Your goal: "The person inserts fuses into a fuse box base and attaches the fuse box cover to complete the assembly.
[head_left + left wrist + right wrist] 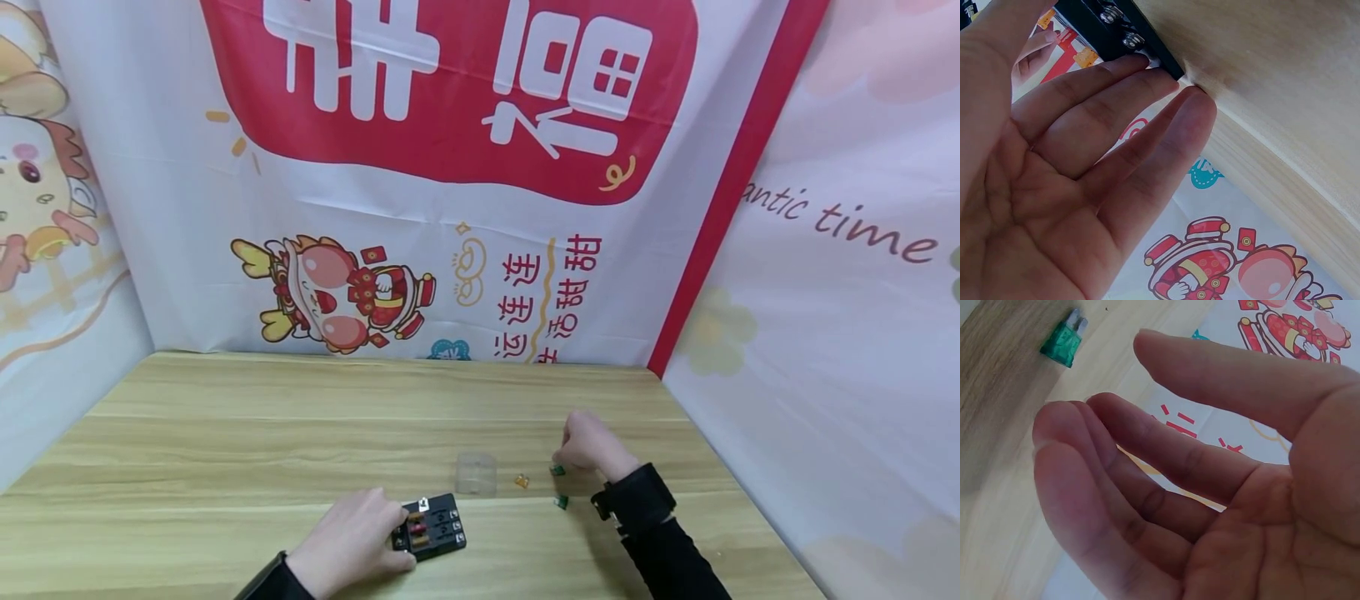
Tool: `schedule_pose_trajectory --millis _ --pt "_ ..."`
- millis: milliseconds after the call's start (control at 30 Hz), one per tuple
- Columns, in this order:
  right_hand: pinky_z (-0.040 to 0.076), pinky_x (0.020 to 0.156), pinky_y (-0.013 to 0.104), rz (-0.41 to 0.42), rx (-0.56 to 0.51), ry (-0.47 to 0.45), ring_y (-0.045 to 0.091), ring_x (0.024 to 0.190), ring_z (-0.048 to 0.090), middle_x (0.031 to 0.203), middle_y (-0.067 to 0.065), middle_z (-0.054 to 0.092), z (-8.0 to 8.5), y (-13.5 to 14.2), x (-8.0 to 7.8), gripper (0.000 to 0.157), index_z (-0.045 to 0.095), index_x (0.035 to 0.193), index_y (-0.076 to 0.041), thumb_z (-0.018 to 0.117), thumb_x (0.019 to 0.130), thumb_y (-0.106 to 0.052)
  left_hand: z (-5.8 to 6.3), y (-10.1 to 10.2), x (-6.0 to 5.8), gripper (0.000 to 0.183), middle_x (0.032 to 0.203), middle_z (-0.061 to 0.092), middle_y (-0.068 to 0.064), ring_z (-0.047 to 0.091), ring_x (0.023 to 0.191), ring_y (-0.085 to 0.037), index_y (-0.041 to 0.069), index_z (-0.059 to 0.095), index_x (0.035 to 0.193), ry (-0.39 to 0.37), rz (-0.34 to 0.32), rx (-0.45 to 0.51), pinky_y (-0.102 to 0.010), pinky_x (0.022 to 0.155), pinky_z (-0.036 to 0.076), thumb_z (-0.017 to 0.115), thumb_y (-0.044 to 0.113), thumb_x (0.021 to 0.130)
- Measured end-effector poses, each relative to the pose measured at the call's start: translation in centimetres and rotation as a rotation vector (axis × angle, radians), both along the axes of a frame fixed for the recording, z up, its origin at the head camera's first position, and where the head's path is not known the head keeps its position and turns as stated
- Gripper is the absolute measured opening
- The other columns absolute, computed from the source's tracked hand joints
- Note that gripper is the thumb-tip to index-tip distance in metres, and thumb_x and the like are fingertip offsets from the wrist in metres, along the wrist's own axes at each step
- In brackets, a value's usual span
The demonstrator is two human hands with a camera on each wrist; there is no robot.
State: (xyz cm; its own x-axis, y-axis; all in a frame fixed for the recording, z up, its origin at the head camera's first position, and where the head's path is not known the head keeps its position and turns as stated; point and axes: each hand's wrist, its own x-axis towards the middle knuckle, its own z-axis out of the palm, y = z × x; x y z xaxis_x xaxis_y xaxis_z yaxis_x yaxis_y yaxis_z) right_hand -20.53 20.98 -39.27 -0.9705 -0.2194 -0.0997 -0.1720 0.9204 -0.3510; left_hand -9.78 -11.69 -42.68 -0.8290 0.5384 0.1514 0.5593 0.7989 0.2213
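A black fuse block lies on the table, with orange and red blade fuses fitted along its left side. My left hand holds the block by its left end, thumb at the near edge and fingers at the far edge. In the left wrist view, fingertips meet the side of the block below its metal screws. My right hand is low over the table beside a green blade fuse. Its thumb stands apart from the loosely bent fingers in the right wrist view, nothing between them, near a green fuse.
Another green fuse lies nearer me, and an orange fuse lies to the left. A clear plastic cover sits just behind the fuse block. Printed cloth hangs along the table's back edge.
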Motion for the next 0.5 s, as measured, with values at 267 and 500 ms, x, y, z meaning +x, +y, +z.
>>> schedule_pose_trajectory --millis 267,500 --pt "0.035 0.041 0.023 -0.052 -0.022 -0.056 0.010 0.042 0.042 0.047 -0.003 0.044 -0.46 -0.18 0.05 0.021 0.063 0.061 -0.001 0.075 0.075 -0.011 -0.01 -0.03 -0.01 0.034 0.064 0.048 0.008 0.041 0.056 -0.006 0.012 0.066 0.074 -0.011 -0.001 -0.003 -0.025 0.050 0.036 0.077 0.044 0.067" --pt "0.036 0.042 0.023 -0.078 -0.017 -0.085 0.013 0.045 0.050 0.050 0.000 0.050 -1.02 0.12 -0.21 0.025 0.061 0.060 -0.004 0.077 0.075 -0.016 -0.13 0.01 0.07 0.033 0.064 0.047 0.008 0.040 0.054 -0.007 0.014 0.064 0.072 0.016 -0.001 0.000 -0.025 0.048 0.035 0.077 0.044 0.066"
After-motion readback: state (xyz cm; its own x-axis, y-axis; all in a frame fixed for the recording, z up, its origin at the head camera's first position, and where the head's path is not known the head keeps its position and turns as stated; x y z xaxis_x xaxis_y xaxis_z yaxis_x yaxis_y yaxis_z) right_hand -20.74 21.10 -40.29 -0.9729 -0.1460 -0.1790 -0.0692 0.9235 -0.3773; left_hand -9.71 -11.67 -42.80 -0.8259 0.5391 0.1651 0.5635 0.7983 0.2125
